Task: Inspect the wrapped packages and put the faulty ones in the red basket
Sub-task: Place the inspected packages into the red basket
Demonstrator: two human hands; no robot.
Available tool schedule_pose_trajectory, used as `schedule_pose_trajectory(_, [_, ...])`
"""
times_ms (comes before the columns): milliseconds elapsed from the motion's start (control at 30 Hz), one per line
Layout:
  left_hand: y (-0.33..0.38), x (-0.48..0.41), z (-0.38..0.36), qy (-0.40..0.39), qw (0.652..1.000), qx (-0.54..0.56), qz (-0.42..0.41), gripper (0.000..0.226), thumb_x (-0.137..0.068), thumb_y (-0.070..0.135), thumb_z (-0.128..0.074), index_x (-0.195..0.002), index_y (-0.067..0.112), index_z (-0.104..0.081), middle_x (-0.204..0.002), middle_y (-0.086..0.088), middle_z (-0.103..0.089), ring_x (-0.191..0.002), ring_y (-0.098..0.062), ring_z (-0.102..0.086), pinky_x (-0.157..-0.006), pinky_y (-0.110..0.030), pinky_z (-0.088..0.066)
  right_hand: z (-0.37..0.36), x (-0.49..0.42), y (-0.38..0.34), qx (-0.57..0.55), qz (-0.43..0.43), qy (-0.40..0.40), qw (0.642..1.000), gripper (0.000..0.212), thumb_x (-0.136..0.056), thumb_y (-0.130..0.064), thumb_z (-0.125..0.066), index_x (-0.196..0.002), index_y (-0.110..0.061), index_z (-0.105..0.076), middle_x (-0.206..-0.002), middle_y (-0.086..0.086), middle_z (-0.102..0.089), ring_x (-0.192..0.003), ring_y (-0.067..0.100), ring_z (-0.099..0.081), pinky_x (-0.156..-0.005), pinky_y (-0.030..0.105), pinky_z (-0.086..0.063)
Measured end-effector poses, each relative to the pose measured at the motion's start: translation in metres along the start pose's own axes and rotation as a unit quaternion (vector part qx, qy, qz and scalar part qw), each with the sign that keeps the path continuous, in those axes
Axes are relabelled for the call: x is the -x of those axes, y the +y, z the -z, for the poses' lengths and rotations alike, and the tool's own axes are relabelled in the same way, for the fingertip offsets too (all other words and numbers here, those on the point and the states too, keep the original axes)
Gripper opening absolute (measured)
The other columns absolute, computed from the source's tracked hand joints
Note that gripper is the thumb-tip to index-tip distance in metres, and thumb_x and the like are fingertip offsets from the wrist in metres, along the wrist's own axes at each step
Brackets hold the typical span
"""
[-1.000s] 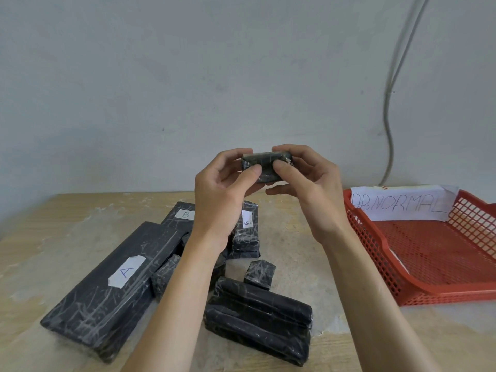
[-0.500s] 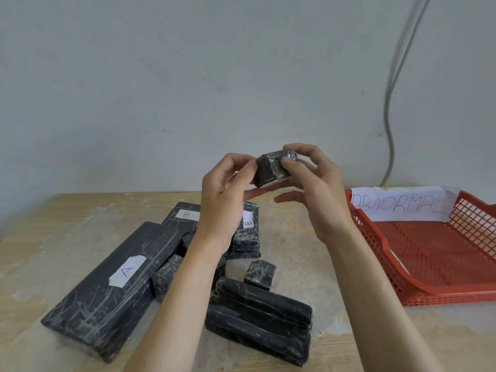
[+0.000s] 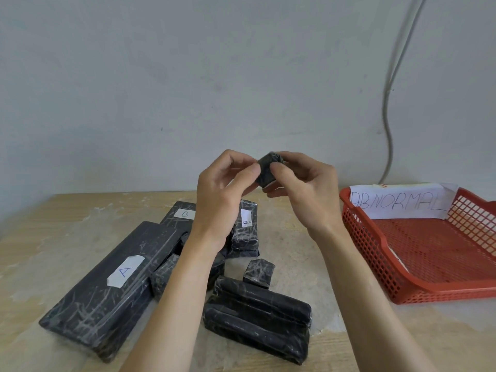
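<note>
A small black wrapped package (image 3: 266,170) is held up in front of the wall, above the table. My left hand (image 3: 221,194) pinches its left side with thumb and fingers. My right hand (image 3: 303,189) pinches its right side, thumb on the front face. Much of the package is hidden by my fingers. The red basket (image 3: 362,237) with an "ABNORMAL" paper label (image 3: 400,201) stands on the table to the right; no package shows inside it. Several more black wrapped packages lie below my hands, among them a long one marked A (image 3: 107,285).
A package marked B (image 3: 179,214) and another labelled one (image 3: 247,226) lie behind my left wrist. A small cube package (image 3: 259,272) and a stacked pair (image 3: 257,323) lie nearer me. A grey cable (image 3: 389,116) hangs down the wall behind the basket.
Both hands have turned the small package from lying flat lengthwise to standing more on end, and shifted it slightly right. Nothing on the table has moved.
</note>
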State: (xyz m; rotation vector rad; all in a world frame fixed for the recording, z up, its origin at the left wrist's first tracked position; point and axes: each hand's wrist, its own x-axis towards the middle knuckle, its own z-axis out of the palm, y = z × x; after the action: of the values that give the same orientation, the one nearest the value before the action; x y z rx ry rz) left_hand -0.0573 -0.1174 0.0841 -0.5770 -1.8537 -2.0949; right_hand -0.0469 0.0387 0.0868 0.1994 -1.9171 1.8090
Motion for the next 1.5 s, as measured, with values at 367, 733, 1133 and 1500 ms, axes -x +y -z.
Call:
schedule_pose_trajectory(367, [-0.005,-0.002,0.003,-0.051,0.998,0.023,-0.007,0.012,-0.091,-0.002,-0.067,-0.102,-0.001,-0.062,-0.107,-0.007,-0.074,-0.102,-0.022,-0.076,-0.093,-0.039,-0.063,0.001,0.001,-0.002,-0.047,-0.032,-0.048,0.997,0.028,-0.094,0.003,-0.069,-0.119,-0.009,-0.074,-0.099,0.005,-0.083,-0.092,0.022,-0.081,-0.081,0.036,-0.066])
schedule_pose_trajectory(733, [-0.004,-0.002,0.0,-0.013,1.0,0.017,-0.015,0.012,-0.088,0.014,-0.07,-0.099,0.009,-0.07,-0.094,0.006,-0.075,-0.092,-0.018,-0.075,-0.092,-0.045,-0.063,-0.001,0.001,-0.004,-0.039,-0.032,-0.049,0.998,0.02,-0.105,-0.013,-0.06,-0.109,-0.008,-0.079,-0.09,0.012,-0.081,-0.085,0.031,-0.08,-0.078,0.039,-0.065])
schedule_pose_trajectory(1133, [-0.013,-0.002,-0.002,-0.041,0.997,0.061,0.035,0.043,-0.08,0.035,-0.072,-0.118,0.017,-0.069,-0.127,-0.001,-0.074,-0.125,-0.021,-0.069,-0.102,-0.052,-0.058,0.011,-0.001,-0.01,-0.015,0.062,-0.06,0.996,0.048,-0.081,0.005,-0.078,-0.122,-0.019,-0.073,-0.115,-0.002,-0.079,-0.101,0.025,-0.078,-0.089,0.045,-0.065])
schedule_pose_trajectory(1500, [-0.016,0.001,-0.011,-0.087,0.979,0.168,0.074,0.029,-0.094,0.019,-0.065,-0.118,0.005,-0.074,-0.113,-0.014,-0.077,-0.103,-0.026,-0.073,-0.081,-0.04,-0.06,0.043,-0.009,-0.009,0.096,0.14,-0.188,0.967,0.069,-0.086,0.005,-0.073,-0.144,-0.031,-0.062,-0.156,-0.001,-0.057,-0.142,0.017,-0.055,-0.108,0.047,-0.052])
